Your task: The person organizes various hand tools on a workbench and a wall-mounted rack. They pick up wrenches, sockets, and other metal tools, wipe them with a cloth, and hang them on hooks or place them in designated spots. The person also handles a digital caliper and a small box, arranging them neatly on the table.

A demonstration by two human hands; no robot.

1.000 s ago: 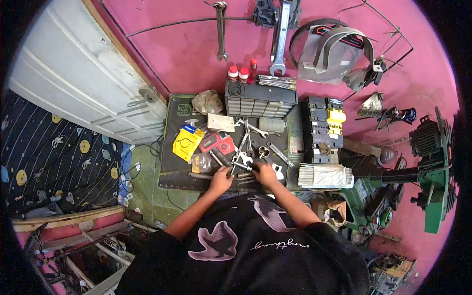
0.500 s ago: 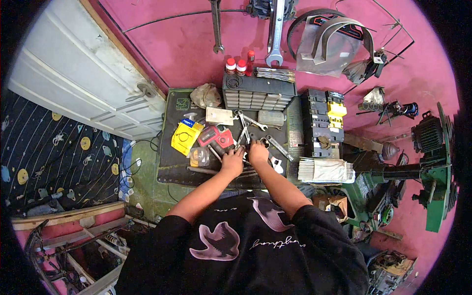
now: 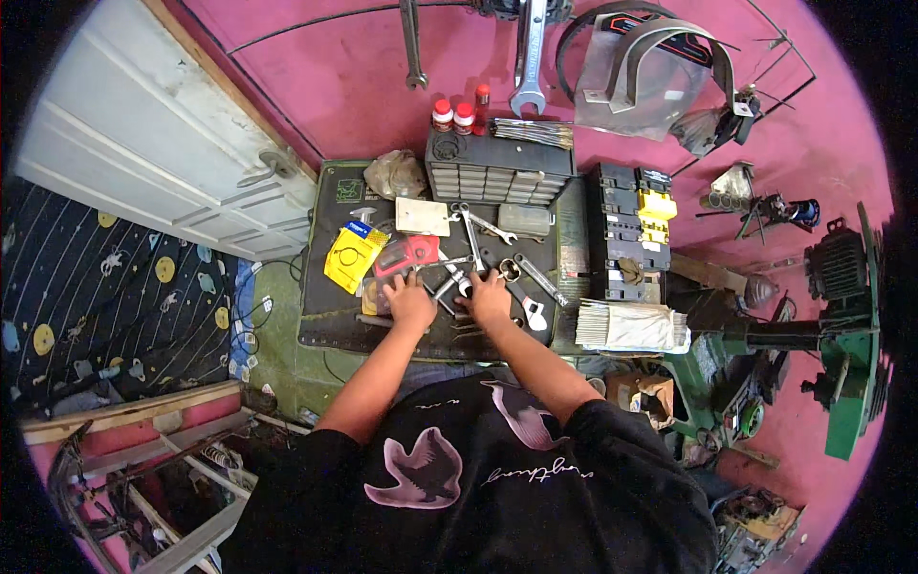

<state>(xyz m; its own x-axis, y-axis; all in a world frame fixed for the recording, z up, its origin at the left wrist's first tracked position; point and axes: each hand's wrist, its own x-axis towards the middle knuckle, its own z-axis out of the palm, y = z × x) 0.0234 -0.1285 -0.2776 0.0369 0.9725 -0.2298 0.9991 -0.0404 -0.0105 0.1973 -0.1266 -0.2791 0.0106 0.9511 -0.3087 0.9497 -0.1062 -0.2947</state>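
Note:
My left hand [image 3: 411, 302] rests over the tools on the dark worktop [image 3: 330, 330], its fingers apart beside a clear plastic package. A thin metal bar [image 3: 448, 262] runs rightward just beyond its fingertips. Near the middle, my right hand [image 3: 489, 300] lies with thumb and fingers apart, touching or close to a silver wrench [image 3: 461, 282]. Another combination wrench [image 3: 473, 236] lies farther back, beside a metal ring [image 3: 510, 270]. A long wrench [image 3: 541, 280] and a white-handled tool [image 3: 535, 314] are to the right.
A red package [image 3: 421, 251] and a yellow package [image 3: 350, 256] lie left. Behind are a cream box [image 3: 423, 217], a grey case [image 3: 525, 221] and a drawer cabinet [image 3: 497, 179]. Black organisers [image 3: 612, 230] and a stack of rods [image 3: 607, 325] stand right, near a green machine [image 3: 851, 373].
My hands have drawn apart. The left moved left and its fingers spread; the right shifted slightly left. More of the silver tools between them now shows. The view tilted slightly.

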